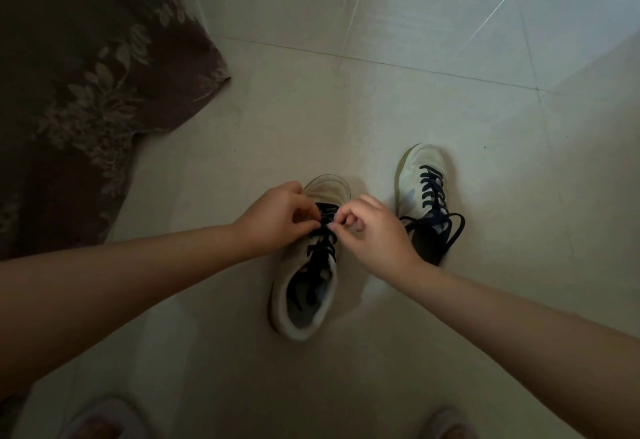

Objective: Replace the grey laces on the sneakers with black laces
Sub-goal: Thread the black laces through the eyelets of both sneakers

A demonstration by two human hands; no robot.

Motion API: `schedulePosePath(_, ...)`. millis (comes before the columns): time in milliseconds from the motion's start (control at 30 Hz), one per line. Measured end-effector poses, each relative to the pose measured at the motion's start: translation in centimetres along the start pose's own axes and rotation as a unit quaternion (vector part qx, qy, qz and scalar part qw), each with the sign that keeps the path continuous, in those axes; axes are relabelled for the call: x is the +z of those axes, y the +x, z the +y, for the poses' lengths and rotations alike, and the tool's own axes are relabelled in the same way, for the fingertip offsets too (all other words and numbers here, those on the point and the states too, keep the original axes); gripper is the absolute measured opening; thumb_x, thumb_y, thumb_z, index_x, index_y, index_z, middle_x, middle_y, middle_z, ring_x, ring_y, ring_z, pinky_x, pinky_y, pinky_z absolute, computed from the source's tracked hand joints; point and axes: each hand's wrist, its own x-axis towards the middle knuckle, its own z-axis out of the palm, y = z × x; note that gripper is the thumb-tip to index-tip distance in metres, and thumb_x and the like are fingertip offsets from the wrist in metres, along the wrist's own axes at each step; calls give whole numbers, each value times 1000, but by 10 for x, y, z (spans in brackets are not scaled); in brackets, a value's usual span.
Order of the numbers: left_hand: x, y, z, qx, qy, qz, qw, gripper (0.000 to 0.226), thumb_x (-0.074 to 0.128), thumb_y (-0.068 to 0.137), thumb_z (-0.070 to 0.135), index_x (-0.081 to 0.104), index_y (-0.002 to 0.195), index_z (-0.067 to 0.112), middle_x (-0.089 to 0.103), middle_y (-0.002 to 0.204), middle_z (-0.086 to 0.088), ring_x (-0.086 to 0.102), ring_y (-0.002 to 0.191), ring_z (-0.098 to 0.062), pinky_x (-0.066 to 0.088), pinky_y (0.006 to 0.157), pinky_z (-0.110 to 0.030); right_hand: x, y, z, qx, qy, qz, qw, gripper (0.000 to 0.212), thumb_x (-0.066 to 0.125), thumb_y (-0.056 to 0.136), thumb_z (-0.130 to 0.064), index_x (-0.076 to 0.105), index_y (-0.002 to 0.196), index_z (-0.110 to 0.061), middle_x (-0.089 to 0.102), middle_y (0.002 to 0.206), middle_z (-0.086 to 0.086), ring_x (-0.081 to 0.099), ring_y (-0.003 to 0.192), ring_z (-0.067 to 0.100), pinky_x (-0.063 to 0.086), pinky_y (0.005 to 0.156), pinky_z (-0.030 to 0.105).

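Both hands, the left hand and right hand, pinch the black lace on the near sneaker; I'd pull each crossing evenly snug toward the tongue.

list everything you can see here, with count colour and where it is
sneakers: 2, white; near sneaker at centre under the hands, far sneaker to its right, both on the floor
black laces: 2; one lace threaded in the near sneaker, loose end lying in its opening; other lace threaded up the far sneaker, ends looped loose at its collar
patterned cloth: 1, dark brown with pale leaf print, upper left, draped onto the floor
tiled floor: pale, glossy, under everything
slippers: 2, pale, on the feet at the bottom edge, left slipper and right slipper
left hand: pinches the lace at the near sneaker's front eyelets
right hand: pinches the same lace opposite
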Motion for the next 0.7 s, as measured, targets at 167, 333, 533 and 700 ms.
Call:
schedulePosePath(167, 3, 4, 9, -6, 46, -27, 999, 15, 68, 82, 13, 73, 95, 7, 52, 92, -8, 58, 83, -25, 44, 73, -31, 3, 4, -10, 33, -81, -64, 994, 17, 64, 86, -29, 69, 95, -16, 47, 83, -6, 53, 77, 16, 44, 63, 30)
schedulePosePath(333, 5, 6, 12, -6, 102, -52, 993, 11, 55, 88, 14, 59, 89, 4, 46, 98, -11, 53, 84, -28, 41, 71, -33, 4, 13, -14, 48, -140, -86, 985, 17, 56, 89, -27, 65, 95, -14, 45, 86, -4, 53, 83, 20, 36, 63, 28)
schedulePosePath(533, 5, -3, 1, -51, 18, -21, 998, 10, 54, 89, 12, 47, 83, 12, 37, 86, 1, 45, 74, -17, 33, 68, -23, 2, 5, -9, -16, -112, -103, 988, 16, 44, 98, -16, 55, 101, -5, 53, 104, 9, 53, 82, 27, 35, 64, 32)
schedulePosePath(700, 3, -4, -5, -102, -26, -2, 994, 11, 56, 88, 11, 49, 80, 15, 44, 88, -3, 45, 82, -15, 31, 70, -18, 0, 4, -7, -25, -80, -103, 991, 13, 44, 98, -13, 54, 100, -4, 50, 100, 6, 51, 81, 24, 39, 68, 35)
